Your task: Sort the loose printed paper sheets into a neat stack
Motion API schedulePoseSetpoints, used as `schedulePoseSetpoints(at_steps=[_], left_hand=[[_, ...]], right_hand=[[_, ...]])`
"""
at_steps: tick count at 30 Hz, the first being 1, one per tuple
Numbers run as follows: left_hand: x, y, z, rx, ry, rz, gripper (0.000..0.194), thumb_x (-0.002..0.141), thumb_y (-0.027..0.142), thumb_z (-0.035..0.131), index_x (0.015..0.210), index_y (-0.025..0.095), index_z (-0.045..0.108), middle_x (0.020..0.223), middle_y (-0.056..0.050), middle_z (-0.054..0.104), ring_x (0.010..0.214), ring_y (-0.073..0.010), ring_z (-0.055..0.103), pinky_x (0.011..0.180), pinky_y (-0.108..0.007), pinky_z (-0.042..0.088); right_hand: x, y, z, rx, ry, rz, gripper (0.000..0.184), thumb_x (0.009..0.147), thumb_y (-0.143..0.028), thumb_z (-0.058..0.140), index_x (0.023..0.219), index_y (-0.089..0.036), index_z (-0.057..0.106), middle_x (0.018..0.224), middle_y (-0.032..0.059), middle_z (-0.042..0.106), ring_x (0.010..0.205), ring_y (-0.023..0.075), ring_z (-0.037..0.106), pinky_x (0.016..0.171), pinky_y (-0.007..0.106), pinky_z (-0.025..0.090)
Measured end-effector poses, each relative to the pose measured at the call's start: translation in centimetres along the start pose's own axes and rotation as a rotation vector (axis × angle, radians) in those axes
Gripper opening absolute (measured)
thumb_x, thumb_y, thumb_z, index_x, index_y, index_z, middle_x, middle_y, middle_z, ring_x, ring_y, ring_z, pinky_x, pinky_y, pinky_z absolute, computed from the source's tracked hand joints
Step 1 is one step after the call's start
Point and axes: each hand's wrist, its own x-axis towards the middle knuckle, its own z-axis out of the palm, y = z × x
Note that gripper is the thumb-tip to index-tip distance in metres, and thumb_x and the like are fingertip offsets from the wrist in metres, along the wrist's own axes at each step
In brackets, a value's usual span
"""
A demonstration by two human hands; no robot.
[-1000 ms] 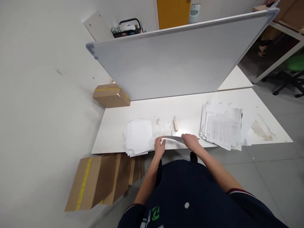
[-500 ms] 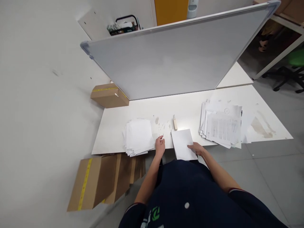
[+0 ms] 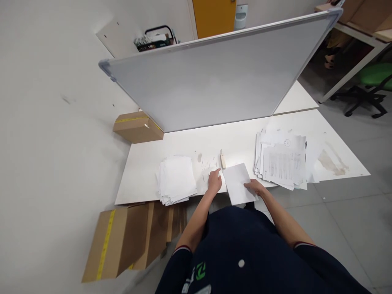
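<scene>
A white sheet of paper, or a thin stack [image 3: 238,183], lies at the table's front edge and juts out over it. My right hand [image 3: 255,186] grips its right side, thumb on top and the other fingers hidden beneath. Close to the paper's upper left corner is my left hand [image 3: 214,181], index finger stretched forward and the rest partly bent; nothing shows in it. Just beyond the fingertips lies a small cream-coloured oblong object [image 3: 223,161] with a thin tip, its kind unclear. To the left sits a pile of white paper [image 3: 177,178].
Printed sheets [image 3: 280,163] are piled at the right, some overhanging the front edge. A whiteboard [image 3: 208,81] stands across the table's back. One cardboard box [image 3: 139,126] rests at the back left corner; several more [image 3: 113,241] stand below left. A green chair [image 3: 372,77] is far right.
My left hand has moved right, from the bare tabletop to the paper's upper left corner, its index finger now extended. My right hand keeps its grip; the paper has turned slightly. The view has shifted a little.
</scene>
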Motion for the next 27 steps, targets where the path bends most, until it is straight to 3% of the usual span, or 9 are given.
schedulePoseSetpoints(at_steps=[11,19,24,27], left_hand=[[1.7,0.3,1.1,0.171,-0.094,-0.013,0.053,0.075,0.011,0.043,0.124,0.032,0.047,0.113,-0.011,0.047,0.099,-0.0268,0.048,0.086,-0.042,0.036],[1.8,-0.2,1.7,0.224,-0.106,-0.037,0.060,0.068,0.005,0.048,0.122,0.033,0.049,0.101,-0.012,0.050,0.098,-0.0287,0.047,0.087,-0.048,0.033],[1.4,-0.1,1.7,0.216,-0.111,-0.027,0.059,0.071,0.009,0.046,0.126,0.031,0.045,0.098,-0.011,0.050,0.095,-0.0263,0.048,0.086,-0.042,0.036],[0.4,-0.4,1.0,0.199,-0.093,0.004,0.056,0.076,0.013,0.042,0.130,0.029,0.040,0.101,-0.012,0.049,0.096,-0.0250,0.049,0.087,-0.039,0.036]], right_hand=[[1.1,0.1,0.3,0.007,0.013,-0.026,0.018,0.066,-0.021,0.061,0.081,-0.012,0.058,0.085,0.0124,0.069,0.072,0.0199,0.065,0.054,0.023,0.049],[1.1,0.1,0.4,0.005,0.022,-0.046,0.015,0.065,-0.019,0.059,0.078,-0.012,0.058,0.082,0.0125,0.069,0.067,0.0192,0.064,0.053,0.024,0.049],[0.2,-0.2,0.3,0.018,0.031,-0.090,0.016,0.064,-0.016,0.058,0.079,-0.012,0.059,0.078,0.0095,0.069,0.065,0.0185,0.064,0.053,0.023,0.049],[-0.5,-0.4,-1.0,0.039,0.069,-0.136,0.018,0.062,-0.014,0.058,0.081,-0.012,0.060,0.078,0.0084,0.069,0.065,0.0183,0.064,0.055,0.023,0.049]])
